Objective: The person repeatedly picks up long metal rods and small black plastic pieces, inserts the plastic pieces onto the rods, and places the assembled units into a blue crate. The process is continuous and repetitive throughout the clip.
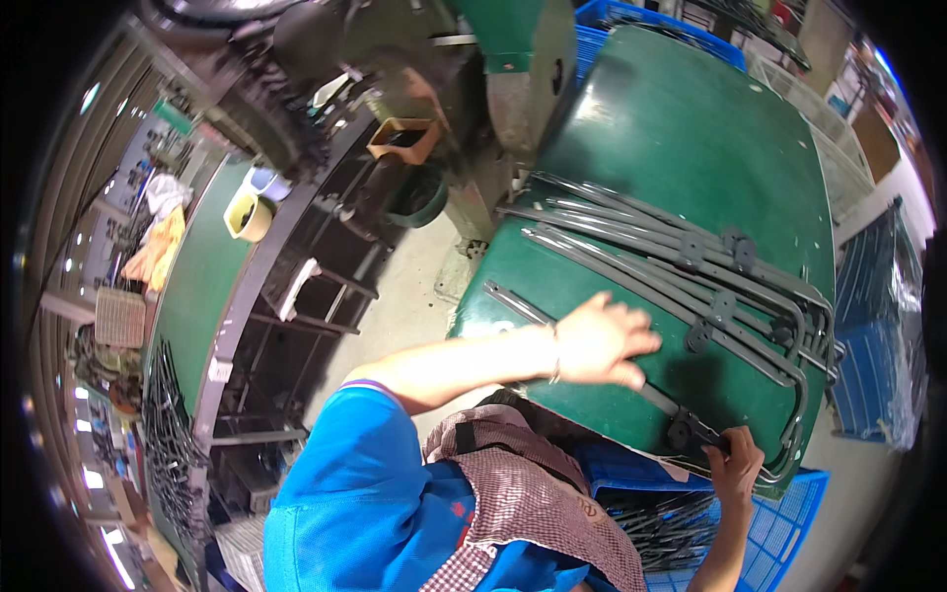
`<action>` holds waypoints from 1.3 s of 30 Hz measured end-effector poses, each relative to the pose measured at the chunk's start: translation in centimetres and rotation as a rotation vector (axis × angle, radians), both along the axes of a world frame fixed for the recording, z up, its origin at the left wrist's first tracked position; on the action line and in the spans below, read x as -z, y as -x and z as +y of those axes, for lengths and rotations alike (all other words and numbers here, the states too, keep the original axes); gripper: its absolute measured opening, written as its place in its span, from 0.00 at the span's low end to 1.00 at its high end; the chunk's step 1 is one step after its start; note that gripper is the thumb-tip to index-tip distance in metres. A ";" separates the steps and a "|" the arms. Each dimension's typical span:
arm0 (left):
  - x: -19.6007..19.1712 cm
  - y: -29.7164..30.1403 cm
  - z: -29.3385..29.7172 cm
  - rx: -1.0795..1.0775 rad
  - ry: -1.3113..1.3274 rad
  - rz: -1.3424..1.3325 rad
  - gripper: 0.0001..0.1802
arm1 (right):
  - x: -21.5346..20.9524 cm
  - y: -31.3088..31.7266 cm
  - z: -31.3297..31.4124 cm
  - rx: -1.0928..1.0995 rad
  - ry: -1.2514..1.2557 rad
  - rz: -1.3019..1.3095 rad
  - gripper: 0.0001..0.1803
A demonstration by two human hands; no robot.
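A bent grey metal tube frame with a black joint piece lies along the near edge of the green tabletop. My left hand is over this tube with its fingers spread, palm down; whether the palm touches it is hidden. At the near right corner my right hand has its fingers closed on the tube, just past the black joint. Farther back lies a pile of similar tube frames, several with black joints, their curved ends toward the right.
A blue crate holding many dark rods stands below the table's near edge. Blue crates sit beyond the far side. Wrapped blue goods are at the right. A green machine rises at the far left, with a long green bench beyond it.
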State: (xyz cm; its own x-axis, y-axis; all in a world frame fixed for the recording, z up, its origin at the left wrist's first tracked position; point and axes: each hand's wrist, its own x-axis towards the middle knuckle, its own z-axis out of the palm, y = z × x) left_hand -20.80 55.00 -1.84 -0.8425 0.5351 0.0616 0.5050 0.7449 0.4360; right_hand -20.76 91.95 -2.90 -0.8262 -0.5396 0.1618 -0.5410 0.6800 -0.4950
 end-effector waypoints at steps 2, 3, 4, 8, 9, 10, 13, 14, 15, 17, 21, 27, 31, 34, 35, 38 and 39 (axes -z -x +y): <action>0.5 -5.1 -1.2 -0.031 0.065 -0.027 0.38 | 0.4 -0.5 -2.2 -0.039 0.052 0.061 0.18; 0.6 -7.0 -2.1 -0.057 0.094 0.008 0.37 | 0.4 -0.7 -3.6 -0.063 0.071 0.056 0.18; 0.7 -8.7 -3.0 -0.109 0.100 0.075 0.35 | 0.3 -1.1 -5.2 -0.089 0.091 0.048 0.18; 0.9 -14.0 -8.7 -0.336 0.069 0.178 0.22 | 0.5 -2.2 -13.4 -0.235 0.041 0.143 0.20; 0.7 -15.2 -10.9 -0.371 0.112 0.183 0.21 | 0.5 -2.9 -16.1 -0.240 0.023 0.155 0.20; 0.6 -16.6 -13.5 -0.403 0.110 0.217 0.20 | 0.2 -3.5 -18.8 -0.284 0.010 0.140 0.20; -1.0 -20.8 -22.1 -0.551 0.231 0.229 0.18 | -0.6 -3.9 -26.2 -0.439 -0.015 0.137 0.18; -1.3 -22.5 -25.0 -0.602 0.259 0.289 0.18 | -1.6 -3.9 -29.0 -0.464 -0.121 -0.055 0.17; -1.3 -23.9 -28.0 -0.645 0.272 0.350 0.18 | -2.7 -4.4 -31.6 -0.455 -0.162 -0.119 0.17; -1.5 -26.0 -32.9 -0.683 0.267 0.404 0.20 | -2.7 -5.9 -36.4 -0.511 -0.104 -0.015 0.14; -2.8 -28.4 -38.3 -0.753 0.204 0.413 0.25 | -3.9 -8.3 -45.4 -0.568 -0.002 0.190 0.17; -1.2 -28.1 -44.4 -0.715 0.090 0.410 0.22 | -4.0 -10.1 -52.6 -0.543 0.031 0.227 0.18; -1.3 -25.7 -47.8 -0.687 0.096 0.463 0.21 | -4.1 -9.0 -55.2 -0.510 0.080 0.255 0.20; -2.1 -22.3 -50.7 -0.693 0.139 0.554 0.19 | -4.7 -7.2 -57.8 -0.478 0.101 0.344 0.20; -2.3 -21.2 -51.7 -0.700 0.147 0.587 0.19 | -4.7 -6.5 -58.7 -0.460 0.116 0.371 0.19; -2.7 -18.3 -54.0 -0.711 0.150 0.595 0.18 | -4.0 -4.5 -60.8 -0.394 0.128 0.411 0.19; -2.6 -17.6 -54.6 -0.713 0.146 0.589 0.18 | -3.8 -4.1 -61.3 -0.386 0.114 0.400 0.19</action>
